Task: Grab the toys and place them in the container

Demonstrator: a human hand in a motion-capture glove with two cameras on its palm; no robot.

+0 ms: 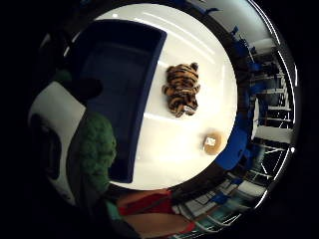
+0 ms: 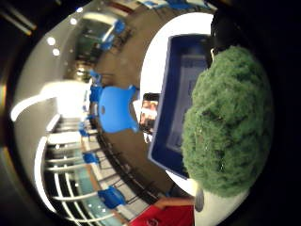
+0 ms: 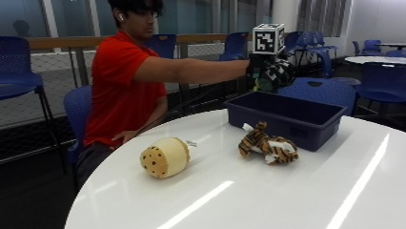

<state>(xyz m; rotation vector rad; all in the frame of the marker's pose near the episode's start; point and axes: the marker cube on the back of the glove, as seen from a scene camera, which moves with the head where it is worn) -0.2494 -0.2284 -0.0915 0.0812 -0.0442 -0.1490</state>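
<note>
In the outside view my gloved right hand [image 3: 269,70] is stretched out above the far end of the dark blue container [image 3: 279,125] and grips a green plush toy [image 3: 262,85]. That green plush toy [image 2: 228,127] fills much of the thumb side palm view, with the container [image 2: 173,117] below it. In the little finger side view the green toy [image 1: 92,149] hangs over the container [image 1: 149,94]. A striped tiger toy [image 3: 267,145] lies on the white table [image 3: 254,195] just in front of the container. A round tan toy [image 3: 165,157] lies further left.
The tiger [image 1: 182,89] and the round toy [image 1: 213,143] lie on the table beside the container's long side. Blue chairs [image 3: 19,71] stand around the table, and one blue chair [image 2: 115,108] is near the container's end. The person's bare hand rests in their lap.
</note>
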